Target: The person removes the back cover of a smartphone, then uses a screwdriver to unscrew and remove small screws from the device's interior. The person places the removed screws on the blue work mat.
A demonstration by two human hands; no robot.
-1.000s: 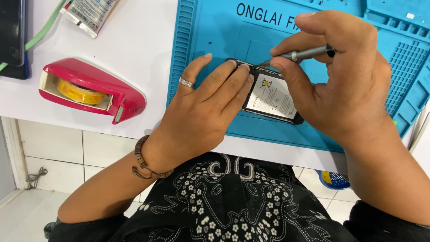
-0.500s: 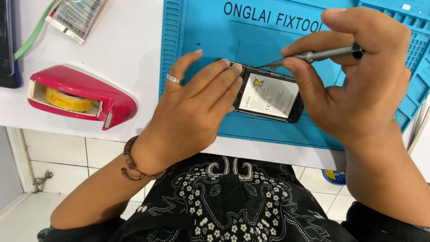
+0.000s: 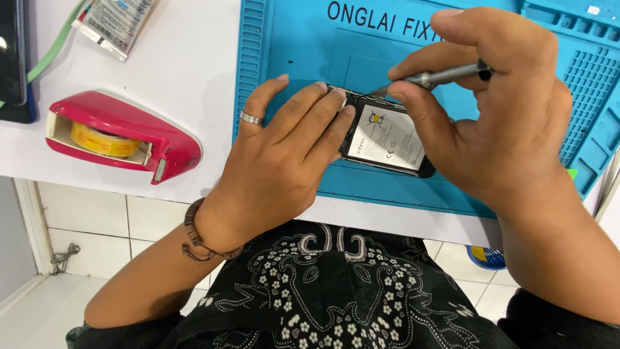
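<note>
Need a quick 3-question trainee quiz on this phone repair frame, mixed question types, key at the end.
1. True or false: the left hand rests on the opened phone lying on the blue work mat.
2. What does the right hand hold?
A. tweezers
B. a thin metal screwdriver
C. a roll of tape
3. Fill in: the pink tape dispenser sits on the white table, to the ____ of the mat.

Key
1. True.
2. B: the screwdriver points its tip at the phone's top edge.
3. left
</note>
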